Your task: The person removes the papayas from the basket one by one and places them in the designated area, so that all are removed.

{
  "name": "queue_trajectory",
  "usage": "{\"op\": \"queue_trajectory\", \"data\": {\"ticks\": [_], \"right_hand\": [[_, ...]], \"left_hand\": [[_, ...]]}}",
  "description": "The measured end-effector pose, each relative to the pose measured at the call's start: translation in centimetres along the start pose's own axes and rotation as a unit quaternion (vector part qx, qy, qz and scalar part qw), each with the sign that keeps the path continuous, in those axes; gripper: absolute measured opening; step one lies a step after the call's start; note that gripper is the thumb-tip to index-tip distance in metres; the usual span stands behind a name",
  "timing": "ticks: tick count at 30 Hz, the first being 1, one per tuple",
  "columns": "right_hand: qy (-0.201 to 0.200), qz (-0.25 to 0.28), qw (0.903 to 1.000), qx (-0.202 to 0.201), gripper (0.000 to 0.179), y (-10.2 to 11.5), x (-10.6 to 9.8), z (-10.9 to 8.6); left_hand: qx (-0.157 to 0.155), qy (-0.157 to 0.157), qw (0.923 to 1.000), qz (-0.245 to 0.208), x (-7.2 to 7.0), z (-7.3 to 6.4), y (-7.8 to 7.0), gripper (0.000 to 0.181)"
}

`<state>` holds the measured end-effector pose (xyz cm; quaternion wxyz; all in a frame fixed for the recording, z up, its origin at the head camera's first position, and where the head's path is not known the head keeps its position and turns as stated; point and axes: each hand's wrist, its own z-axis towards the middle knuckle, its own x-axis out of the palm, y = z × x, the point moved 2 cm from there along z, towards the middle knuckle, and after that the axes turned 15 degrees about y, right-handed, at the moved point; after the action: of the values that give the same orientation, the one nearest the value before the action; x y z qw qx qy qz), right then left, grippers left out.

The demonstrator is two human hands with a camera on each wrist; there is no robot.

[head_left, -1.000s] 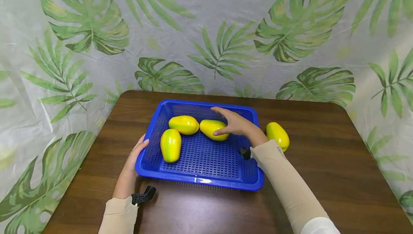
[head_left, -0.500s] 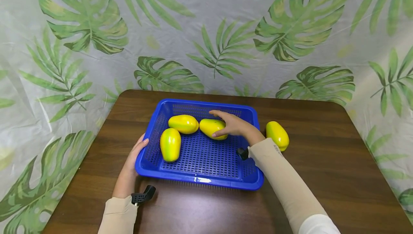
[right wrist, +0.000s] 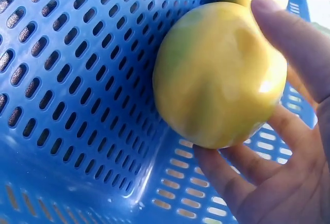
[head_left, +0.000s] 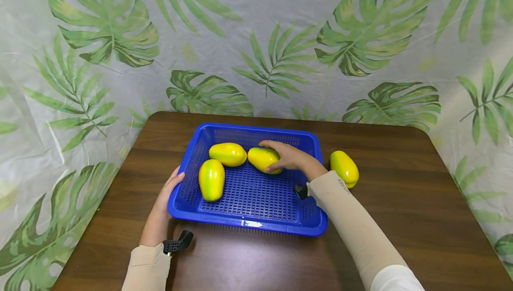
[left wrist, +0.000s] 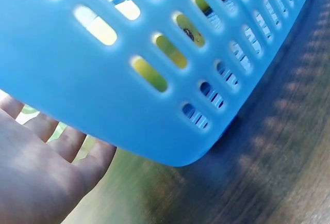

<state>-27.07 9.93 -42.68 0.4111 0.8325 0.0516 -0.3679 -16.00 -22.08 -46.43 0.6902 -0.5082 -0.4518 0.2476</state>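
In the head view, a blue plastic basket (head_left: 256, 228) with perforated walls sits on the table. Three glossy yellow-green papayas lie in it: one at the back left (head_left: 227, 154), one at the front left (head_left: 211, 180), and one toward the right (head_left: 261, 159). My right hand (head_left: 291, 157) grips that right-hand papaya, thumb on the near side and fingers on the far side. The right wrist view shows the thumb and fingertips around its rounded end (right wrist: 216, 74). My left hand (head_left: 166, 193) holds the basket's left rim, thumb on top; its fingers lie against the outer wall (left wrist: 103, 105).
Another papaya (head_left: 344, 169) lies on the brown wooden table (head_left: 401, 202), just right of the basket. Behind the table hangs a leaf-patterned cloth (head_left: 280, 90). Black wrist cameras sit on the left wrist (head_left: 178, 243) and the right (head_left: 301, 190).
My right hand has come down slightly, and its fingers have closed in around the right-hand papaya. The left hand, basket and other papayas stay where they were.
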Motion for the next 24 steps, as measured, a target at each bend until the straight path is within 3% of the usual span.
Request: {"op": "queue_trajectory", "data": {"ticks": [15, 24], "right_hand": [[-0.003, -0.01, 0.9998, 0.015, 0.07, -0.07, 0.01, -0.03], [-0.021, -0.015, 0.9997, 0.0, 0.067, 0.33, -0.26, -0.39]], "left_hand": [[0.009, 0.004, 0.9999, 0.012, -0.14, -0.01, 0.04, 0.05], [-0.007, -0.014, 0.9999, 0.001, 0.06, -0.08, -0.12, 0.05]]}}
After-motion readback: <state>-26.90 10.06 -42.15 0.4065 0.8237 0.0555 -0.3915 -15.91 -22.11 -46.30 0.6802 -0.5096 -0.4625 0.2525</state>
